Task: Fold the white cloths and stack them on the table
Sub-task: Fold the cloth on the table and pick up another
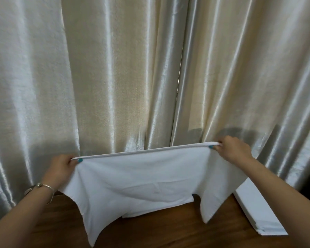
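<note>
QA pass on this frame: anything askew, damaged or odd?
Nothing damaged. The white cloth hangs between the left hand and right hand with its lower corners dangling unevenly. The folded stack sits angled on the wooden table.

- Soft, even daylight fills the scene; the shiny cream satin curtain [115,77] glows warmest near its centre gap, as if lit from behind.
- Bright streaks of glare run down the curtain's folds.
- Grey shadows fall on the curtain just above the left hand [61,167] and the right hand [231,149].
- The white terry cloth [138,179] is nearly overexposed, its texture faint.
- The dark brown wooden table [168,230] looks dim.
- Wide-angle distortion bends the folds outward at the edges; detail is slightly soft throughout.
</note>
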Motion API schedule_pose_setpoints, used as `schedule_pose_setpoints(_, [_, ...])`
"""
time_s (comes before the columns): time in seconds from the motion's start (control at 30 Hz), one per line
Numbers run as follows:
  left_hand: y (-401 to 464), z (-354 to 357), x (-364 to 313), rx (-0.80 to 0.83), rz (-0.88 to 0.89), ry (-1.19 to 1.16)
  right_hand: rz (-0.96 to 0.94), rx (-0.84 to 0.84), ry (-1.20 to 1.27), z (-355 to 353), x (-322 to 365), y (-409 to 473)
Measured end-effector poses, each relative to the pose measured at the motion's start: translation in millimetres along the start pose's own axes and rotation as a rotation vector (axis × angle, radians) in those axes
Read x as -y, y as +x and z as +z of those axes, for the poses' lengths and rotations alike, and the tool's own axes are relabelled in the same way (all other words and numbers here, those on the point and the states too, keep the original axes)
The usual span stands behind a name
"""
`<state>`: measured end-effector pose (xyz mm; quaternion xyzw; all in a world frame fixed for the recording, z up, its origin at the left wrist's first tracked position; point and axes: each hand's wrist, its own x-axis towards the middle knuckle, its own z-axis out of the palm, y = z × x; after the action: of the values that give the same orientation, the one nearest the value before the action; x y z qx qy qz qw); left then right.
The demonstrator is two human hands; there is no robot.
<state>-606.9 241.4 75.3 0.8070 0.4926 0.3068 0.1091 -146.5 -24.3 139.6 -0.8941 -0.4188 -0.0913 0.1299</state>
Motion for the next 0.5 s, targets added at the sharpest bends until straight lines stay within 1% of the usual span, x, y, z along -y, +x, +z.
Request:
schedule_pose_setpoints(0.1, [1, -6, 4, 0.009, -0.012, 0.039, -0.047, 0.124, 0.266, -1, -5, 4])
schedule_pose_setpoints(0.17, [0, -10, 5, 0.056, -0.024, 0.029, -0.064, 0.177, 0.301, -2, -11, 6])
schedule_pose_setpoints(0.23, [1, -14, 9, 0.08, -0.05, 0.014, -0.053, 0.182, 0.272, -2, -17, 6])
schedule_pose_setpoints(0.3, [2, -19, 14, 0.076, -0.08, 0.038, -0.02, 0.111, 0.237, -4, -21, 3])
schedule_pose_setpoints(0.33, [3, -21, 18, 0.067, -0.111, 0.038, 0.002, 0.07, 0.187, -9, -21, -1])
schedule_pose_setpoints(0.4, [1, -27, 26, 0.05, -0.204, -0.014, 0.049, 0.0, -0.019, -21, -22, -8])
schedule_pose_setpoints(0.43, [1, -31, 34, 0.051, -0.248, -0.038, 0.076, -0.019, -0.083, -26, -23, -11])
schedule_pose_setpoints(0.47, [3, -31, 49, 0.063, -0.301, -0.081, 0.089, -0.015, -0.091, -28, -26, -12])
schedule_pose_setpoints(0.5, [13, -22, 81, 0.089, -0.364, -0.148, 0.088, 0.016, -0.052, -29, -30, -11])
